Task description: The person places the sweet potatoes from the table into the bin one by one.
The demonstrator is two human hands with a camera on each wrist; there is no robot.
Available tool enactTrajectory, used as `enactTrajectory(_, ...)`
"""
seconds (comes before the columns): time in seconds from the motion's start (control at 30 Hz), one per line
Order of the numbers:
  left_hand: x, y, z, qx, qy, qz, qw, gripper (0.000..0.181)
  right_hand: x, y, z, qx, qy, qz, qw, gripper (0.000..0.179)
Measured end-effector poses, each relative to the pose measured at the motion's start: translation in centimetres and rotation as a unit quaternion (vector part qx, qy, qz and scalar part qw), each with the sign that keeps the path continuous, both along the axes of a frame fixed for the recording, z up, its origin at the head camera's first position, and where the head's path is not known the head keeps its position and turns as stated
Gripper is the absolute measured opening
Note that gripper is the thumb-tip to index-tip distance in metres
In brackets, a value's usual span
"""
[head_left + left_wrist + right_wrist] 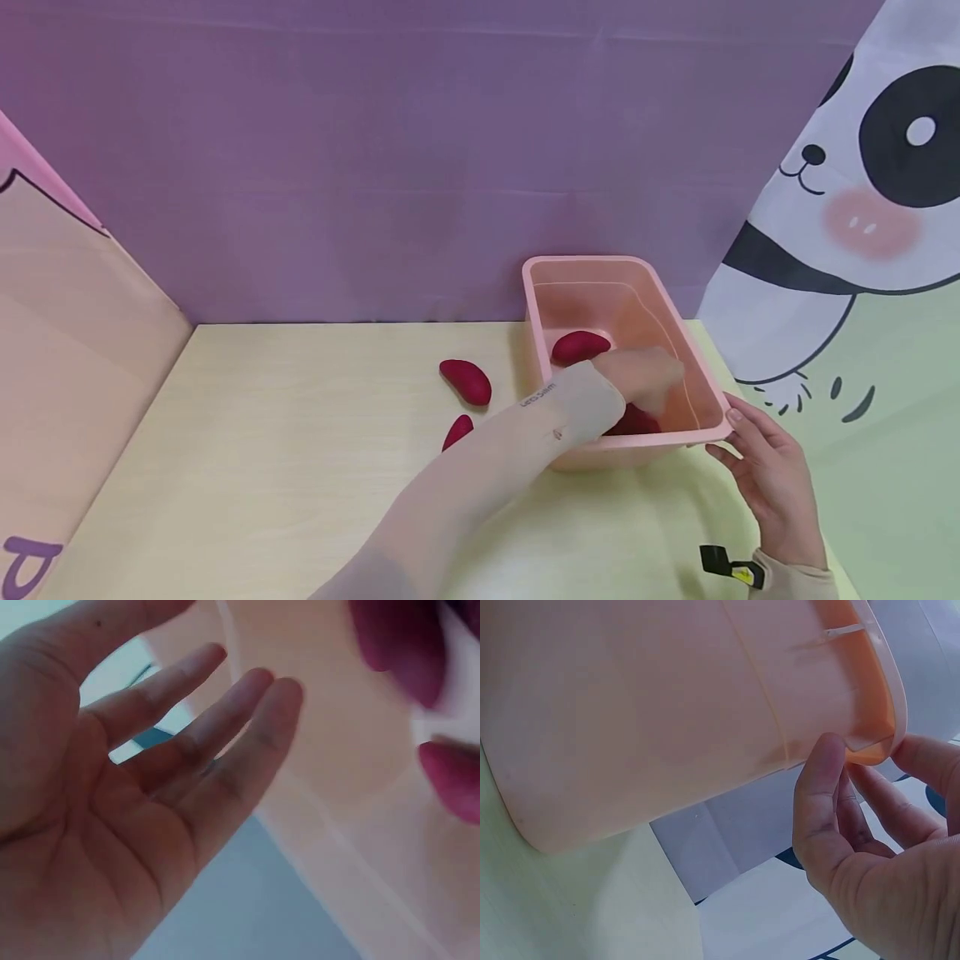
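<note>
A pink plastic bin (607,456) stands at the table's back right. My left hand (645,375) reaches down inside it, and the left wrist view shows that hand's fingers (240,761) loosely extended, holding nothing. Two dark-red, curved, tapered pieces, like toy sweet potatoes, show in the bin: one whole piece (581,347) to the left of the hand, and another (636,421) partly covered by it. With thumb and fingers, my right hand (780,487) pinches the bin's near right rim corner (877,754).
Left of the bin, a similar dark-red piece (468,382) lies on the pale wooden table (262,433). Nearer me, my left forearm partly hides another red piece (458,431). A purple backdrop (360,167) rises behind, and a panda-print sheet (795,325) borders the right side.
</note>
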State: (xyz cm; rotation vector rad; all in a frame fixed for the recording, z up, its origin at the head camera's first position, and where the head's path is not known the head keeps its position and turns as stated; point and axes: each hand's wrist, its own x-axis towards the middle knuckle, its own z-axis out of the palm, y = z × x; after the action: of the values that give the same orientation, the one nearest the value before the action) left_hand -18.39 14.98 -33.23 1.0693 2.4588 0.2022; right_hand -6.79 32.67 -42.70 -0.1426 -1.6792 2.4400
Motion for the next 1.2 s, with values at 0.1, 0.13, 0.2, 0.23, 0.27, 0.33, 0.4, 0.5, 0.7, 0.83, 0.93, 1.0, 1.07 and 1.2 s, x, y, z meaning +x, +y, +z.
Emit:
enactTrajectory(0.1,0.5,-0.5,1.2,-0.008,-0.009,-0.011,0.9999,0.021,-0.1,-0.1,0.1,0.004,-0.006,-0.001,1.0000,0.032)
enactTrajectory(0.13,0.8,-0.8,1.6,-0.009,-0.017,-0.007,0.9998,0.025,-0.1,-0.1,0.1,0.005,-0.008,-0.001,1.0000,0.032)
enactTrajectory(0.2,1.1,-1.5,2.4,0.002,-0.025,-0.007,0.9997,0.030,-0.1,-0.2,0.1,0.005,-0.010,-0.002,0.9999,0.032)
enactTrajectory(0.23,1.3,-1.9,2.7,0.010,-0.023,-0.010,0.9996,0.034,-0.1,-0.2,0.1,0.002,-0.009,-0.002,1.0000,0.032)
enactTrajectory(0.27,1.4,-2.4,2.9,0.021,-0.015,-0.020,0.9995,0.037,-0.1,-0.2,0.1,0.000,-0.008,-0.002,1.0000,0.031)
enactTrajectory(0.33,1.6,-4.0,3.3,0.051,-0.004,-0.038,0.9980,0.042,-0.1,-0.3,0.1,-0.007,-0.003,0.000,1.0000,0.031)
enactTrajectory(0.4,1.7,-5.7,3.5,0.084,0.006,-0.051,0.9951,0.039,-0.1,-0.3,0.0,-0.010,0.001,0.002,0.9999,0.031)
enactTrajectory(0.5,1.9,-8.4,3.5,0.135,0.017,-0.058,0.9891,0.028,-0.1,-0.2,0.0,-0.008,0.008,0.006,0.9999,0.032)
enactTrajectory(0.7,2.2,-12.3,3.0,0.213,0.028,-0.054,0.9752,0.016,0.0,0.0,0.2,-0.030,0.015,0.011,0.9994,0.032)
enactTrajectory(0.83,2.8,-14.9,2.4,0.227,0.016,-0.025,0.9734,0.027,0.0,-0.1,0.3,-0.032,0.004,0.011,0.9994,0.031)
enactTrajectory(0.93,3.4,-16.7,1.4,0.235,0.013,0.013,0.9719,0.032,0.1,-0.1,0.2,-0.030,-0.001,0.010,0.9995,0.031)
enactTrajectory(1.0,3.9,-17.9,0.4,0.248,0.018,0.036,0.9679,0.032,0.3,-0.1,0.2,-0.031,-0.001,0.008,0.9995,0.031)
enactTrajectory(1.07,4.5,-19.0,-0.7,0.259,0.025,0.058,0.9637,0.033,0.4,-0.1,0.2,-0.031,0.001,0.008,0.9995,0.031)
enactTrajectory(1.2,5.6,-20.9,-2.9,0.259,0.037,0.094,0.9606,0.037,0.4,-0.2,0.2,-0.037,0.004,0.009,0.9993,0.032)
